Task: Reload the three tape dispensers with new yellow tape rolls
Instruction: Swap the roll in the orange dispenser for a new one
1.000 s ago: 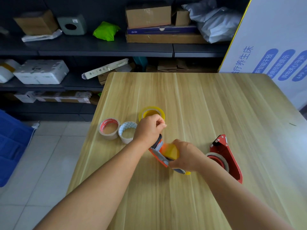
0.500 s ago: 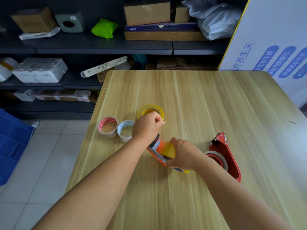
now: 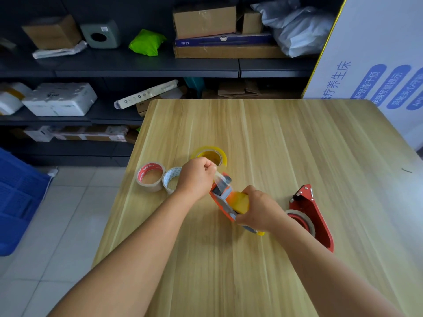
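An orange tape dispenser [image 3: 223, 197] lies on the wooden table [image 3: 286, 138] with a yellow tape roll [image 3: 240, 202] in it. My right hand [image 3: 258, 208] grips the roll and the dispenser body. My left hand [image 3: 196, 177] pinches the tape's free end [image 3: 220, 179] and holds it taut above the dispenser's front. A loose yellow roll [image 3: 210, 155] lies flat just beyond my left hand. A red dispenser [image 3: 313, 216] with a nearly used-up roll lies to the right. I see no third dispenser.
Two near-empty rolls lie left of my left hand: one with a red core [image 3: 150, 176], one with a white core [image 3: 171, 179]. A white printed board [image 3: 375, 65] leans at the table's far right. Dark shelves [image 3: 137, 67] with boxes stand behind, a blue crate [image 3: 16, 197] on the floor.
My left hand has lifted slightly up and back, drawing a short strip of tape out over the dispenser's front. My right hand has kept its grip on the roll.
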A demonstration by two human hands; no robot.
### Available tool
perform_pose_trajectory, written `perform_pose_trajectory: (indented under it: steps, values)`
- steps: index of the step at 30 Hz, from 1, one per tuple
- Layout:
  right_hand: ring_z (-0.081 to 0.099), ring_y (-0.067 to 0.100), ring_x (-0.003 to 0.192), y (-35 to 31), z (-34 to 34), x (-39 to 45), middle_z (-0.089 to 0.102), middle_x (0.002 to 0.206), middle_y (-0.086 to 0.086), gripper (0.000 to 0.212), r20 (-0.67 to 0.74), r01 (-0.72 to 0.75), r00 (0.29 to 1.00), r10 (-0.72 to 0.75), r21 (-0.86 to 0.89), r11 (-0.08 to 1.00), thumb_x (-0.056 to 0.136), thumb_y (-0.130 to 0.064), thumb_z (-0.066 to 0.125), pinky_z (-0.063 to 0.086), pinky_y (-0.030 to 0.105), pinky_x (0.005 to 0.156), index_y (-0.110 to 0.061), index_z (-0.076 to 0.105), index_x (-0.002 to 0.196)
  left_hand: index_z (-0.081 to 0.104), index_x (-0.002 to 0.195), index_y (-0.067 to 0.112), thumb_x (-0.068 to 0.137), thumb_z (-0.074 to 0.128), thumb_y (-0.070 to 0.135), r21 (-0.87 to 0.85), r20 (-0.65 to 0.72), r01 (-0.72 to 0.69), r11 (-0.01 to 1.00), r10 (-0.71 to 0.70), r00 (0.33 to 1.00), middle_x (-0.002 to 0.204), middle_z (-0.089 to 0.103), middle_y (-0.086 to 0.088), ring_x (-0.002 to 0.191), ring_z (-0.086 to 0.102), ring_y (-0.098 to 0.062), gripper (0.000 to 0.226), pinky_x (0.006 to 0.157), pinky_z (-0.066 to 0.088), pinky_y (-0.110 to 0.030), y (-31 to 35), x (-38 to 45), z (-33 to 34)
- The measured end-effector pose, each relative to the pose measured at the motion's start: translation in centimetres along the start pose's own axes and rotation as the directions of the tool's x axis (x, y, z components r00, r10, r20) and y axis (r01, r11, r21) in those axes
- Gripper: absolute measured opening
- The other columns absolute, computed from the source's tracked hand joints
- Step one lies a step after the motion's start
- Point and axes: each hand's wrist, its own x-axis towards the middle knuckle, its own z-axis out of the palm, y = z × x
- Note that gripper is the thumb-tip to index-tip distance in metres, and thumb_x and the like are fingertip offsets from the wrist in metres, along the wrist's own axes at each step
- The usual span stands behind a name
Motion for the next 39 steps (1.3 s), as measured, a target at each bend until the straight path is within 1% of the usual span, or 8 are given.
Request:
perform_pose_trajectory:
  steps: [7,13,17,21,26,31,35,39]
  values:
    - [0.052,0.019,0.082,0.3,0.2,-0.1,0.053,0.098,0.0,0.06,0.007,0.003,1.0,-0.004,0.021,1.0,0.071,-0.036,0.074,0.043,0.029,0.066,-0.017,0.043,0.119,0.063,0.099,0.013,0.093,0.053,0.017,0.014,0.081,0.019,1.0,-0.02,0.997,0.091,0.07,-0.007,0.089,0.069,-0.025,0.013,0.081,0.055,-0.038,0.4,-0.3,-0.8]
    - [0.058,0.022,0.093,0.5,0.6,-0.3,0.055,0.111,0.004,0.06,0.01,0.006,1.0,-0.005,-0.012,1.0,0.073,-0.038,0.073,0.049,0.033,0.072,-0.019,0.041,0.12,0.061,0.072,0.012,0.092,0.052,0.023,-0.059,0.164,0.183,0.981,-0.171,0.972,0.079,0.071,-0.01,0.088,0.07,-0.033,0.025,0.081,0.057,-0.048,-0.9,-0.9,-0.8]
    - [0.059,0.026,0.099,0.1,1.0,-0.5,0.053,0.113,0.005,0.06,-0.024,0.016,1.0,-0.019,-0.097,0.995,0.076,-0.044,0.069,0.044,0.032,0.07,-0.016,0.041,0.121,0.063,0.08,0.01,0.092,0.05,0.019,0.071,0.093,0.02,0.997,-0.026,0.995,0.076,0.068,-0.004,0.074,0.063,-0.024,0.02,0.064,0.049,-0.031,0.1,-1.4,-0.9]
    - [0.059,0.027,0.1,-0.4,1.5,-0.5,0.051,0.117,0.006,0.063,-0.079,0.005,0.997,-0.015,-0.126,0.992,0.077,-0.046,0.069,0.045,0.034,0.071,-0.015,0.038,0.124,0.069,0.085,0.007,0.09,0.05,0.015,0.144,0.079,-0.092,0.985,0.081,0.994,0.082,0.072,-0.006,0.08,0.065,-0.022,0.021,0.069,0.052,-0.033,1.6,-1.6,-1.6]
    - [0.064,0.034,0.096,-0.4,1.9,-0.9,0.044,0.123,0.004,0.092,-0.138,0.059,0.988,-0.072,-0.096,0.994,0.08,-0.038,0.07,0.046,0.035,0.064,-0.035,0.005,0.146,0.064,0.077,0.016,0.087,0.051,0.008,-0.054,0.096,0.08,0.995,-0.074,0.993,0.079,0.066,-0.004,0.086,0.069,-0.029,0.018,0.074,0.056,-0.038,1.1,-1.1,-1.4]
    - [0.063,0.034,0.093,-0.3,1.8,-0.6,0.047,0.119,0.007,0.095,-0.122,0.095,0.986,-0.111,-0.129,0.987,0.082,-0.035,0.068,0.049,0.037,0.066,-0.043,-0.003,0.145,0.054,0.081,0.02,0.092,0.037,0.003,-0.19,0.095,0.179,0.965,-0.164,0.982,0.083,0.064,-0.009,0.07,0.063,-0.025,0.026,0.075,0.056,-0.042,1.0,-1.1,-1.4]
    - [0.063,0.034,0.094,-0.4,1.7,-0.4,0.047,0.118,0.007,0.094,-0.11,0.105,0.987,-0.119,-0.128,0.986,0.084,-0.035,0.067,0.051,0.039,0.069,-0.044,-0.004,0.145,0.055,0.105,0.012,0.096,0.045,0.036,-0.274,0.147,0.241,0.931,-0.207,0.967,0.084,0.068,-0.005,0.077,0.066,-0.022,0.027,0.081,0.054,-0.04,0.7,-0.9,-1.6]
    - [0.063,0.034,0.095,-0.4,1.8,-0.3,0.047,0.118,0.008,0.092,-0.107,0.124,0.985,-0.139,-0.139,0.983,0.084,-0.037,0.066,0.053,0.04,0.072,-0.043,-0.003,0.146,0.065,0.091,0.013,0.076,0.067,0.056,-0.151,0.162,0.217,0.964,-0.193,0.968,0.077,0.067,0.002,0.078,0.065,-0.016,0.045,0.08,0.055,-0.038,0.4,-1.1,-1.3]
